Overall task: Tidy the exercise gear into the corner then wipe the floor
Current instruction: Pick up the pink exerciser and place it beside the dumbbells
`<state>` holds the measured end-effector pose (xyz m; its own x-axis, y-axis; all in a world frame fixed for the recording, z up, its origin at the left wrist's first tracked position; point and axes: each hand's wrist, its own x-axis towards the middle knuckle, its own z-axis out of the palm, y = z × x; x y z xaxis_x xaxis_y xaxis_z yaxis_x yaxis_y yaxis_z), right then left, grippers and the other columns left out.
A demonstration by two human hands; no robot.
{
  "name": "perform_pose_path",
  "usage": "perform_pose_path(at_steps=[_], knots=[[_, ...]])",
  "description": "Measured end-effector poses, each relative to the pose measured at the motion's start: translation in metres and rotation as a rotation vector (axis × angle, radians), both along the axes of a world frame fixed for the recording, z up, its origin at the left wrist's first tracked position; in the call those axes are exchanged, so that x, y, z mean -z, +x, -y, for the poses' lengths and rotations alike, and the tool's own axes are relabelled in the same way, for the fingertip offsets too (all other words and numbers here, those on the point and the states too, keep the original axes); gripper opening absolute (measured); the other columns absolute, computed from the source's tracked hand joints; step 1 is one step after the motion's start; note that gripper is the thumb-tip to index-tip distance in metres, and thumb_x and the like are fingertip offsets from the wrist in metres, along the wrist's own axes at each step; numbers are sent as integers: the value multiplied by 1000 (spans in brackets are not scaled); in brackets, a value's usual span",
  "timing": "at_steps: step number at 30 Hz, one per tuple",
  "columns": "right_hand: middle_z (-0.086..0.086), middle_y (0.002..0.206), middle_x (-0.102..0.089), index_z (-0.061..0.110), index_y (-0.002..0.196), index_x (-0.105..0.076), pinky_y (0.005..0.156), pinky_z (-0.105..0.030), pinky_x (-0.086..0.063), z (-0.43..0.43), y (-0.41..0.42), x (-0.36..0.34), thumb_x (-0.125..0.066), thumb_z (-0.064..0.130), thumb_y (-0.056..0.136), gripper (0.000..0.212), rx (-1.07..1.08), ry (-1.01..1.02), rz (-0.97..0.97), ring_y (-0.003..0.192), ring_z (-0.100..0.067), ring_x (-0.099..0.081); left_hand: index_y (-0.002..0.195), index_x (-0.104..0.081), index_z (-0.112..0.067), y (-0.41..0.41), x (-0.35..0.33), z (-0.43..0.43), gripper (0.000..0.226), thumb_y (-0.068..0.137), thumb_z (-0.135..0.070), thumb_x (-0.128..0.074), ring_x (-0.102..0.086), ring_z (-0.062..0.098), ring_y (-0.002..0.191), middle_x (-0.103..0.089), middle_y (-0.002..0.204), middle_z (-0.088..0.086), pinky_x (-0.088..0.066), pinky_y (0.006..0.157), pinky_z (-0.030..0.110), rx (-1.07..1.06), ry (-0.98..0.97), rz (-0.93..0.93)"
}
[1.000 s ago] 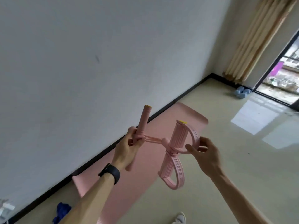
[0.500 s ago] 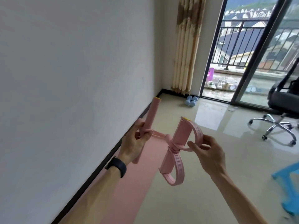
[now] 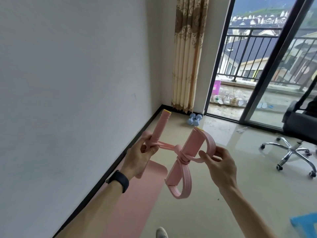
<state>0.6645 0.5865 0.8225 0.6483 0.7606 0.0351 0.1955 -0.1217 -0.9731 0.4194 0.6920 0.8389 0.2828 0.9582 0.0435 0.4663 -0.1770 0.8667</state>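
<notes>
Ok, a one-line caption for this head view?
The left hand and right hand hold a pink pull-rope exerciser; blue dumbbells sit in the far corner.

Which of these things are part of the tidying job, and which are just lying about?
Part of the job:
pink pedal puller, gripped by the left hand and right hand
pink yoga mat along the wall
blue dumbbells in the corner

Just lying about:
office chair
curtain
shoes on the balcony
</notes>
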Motion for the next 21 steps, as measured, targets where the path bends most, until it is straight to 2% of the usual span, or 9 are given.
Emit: perform_pose_path(at_steps=[2, 5, 11, 16, 21], knots=[[12, 95, -72, 22, 109, -65, 78, -27, -55, -40, 21, 7, -84, 32, 78, 37, 1, -9, -11, 86, -5, -70, 118, -53, -56, 25, 7, -44, 34, 87, -51, -68, -64, 2, 93, -70, 98, -11, -44, 71, 10, 16, 0, 3], [13, 94, -73, 24, 106, -66, 79, -30, -56, -107, 55, 15, -85, 34, 78, 35, 6, -25, -21, 87, -6, -70, 123, -57, -47, 64, 16, -117, 37, 88, -49, -68, -64, 5, 92, -70, 96, -8, -45, 67, 6, 20, 12, 10], [12, 95, -73, 24, 103, -65, 76, -29, -54, -225, 127, 8, -84, 32, 78, 33, 46, -64, -34, 87, -7, -70, 124, -53, -53, 144, 19, -250, 39, 87, -54, -66, -64, 0, 90, -69, 95, -12, -50, 79, 20, 70, -9, 5], [11, 96, -71, 24, 104, -63, 73, -26, -53, -308, 188, 14, -83, 31, 79, 33, 76, -79, -55, 87, -7, -70, 114, -49, -66, 218, 31, -338, 33, 89, -52, -65, -65, 1, 90, -69, 95, -13, -53, 78, 23, 162, -9, -16], [8, 97, -71, 23, 103, -62, 71, -24, -51, -402, 258, 36, -81, 26, 81, 30, 43, -117, -104, 89, -9, -69, 125, -56, -50, 298, 61, -420, 41, 87, -50, -69, -66, 7, 93, -69, 95, -15, -50, 78, 21, 165, -33, -43]])
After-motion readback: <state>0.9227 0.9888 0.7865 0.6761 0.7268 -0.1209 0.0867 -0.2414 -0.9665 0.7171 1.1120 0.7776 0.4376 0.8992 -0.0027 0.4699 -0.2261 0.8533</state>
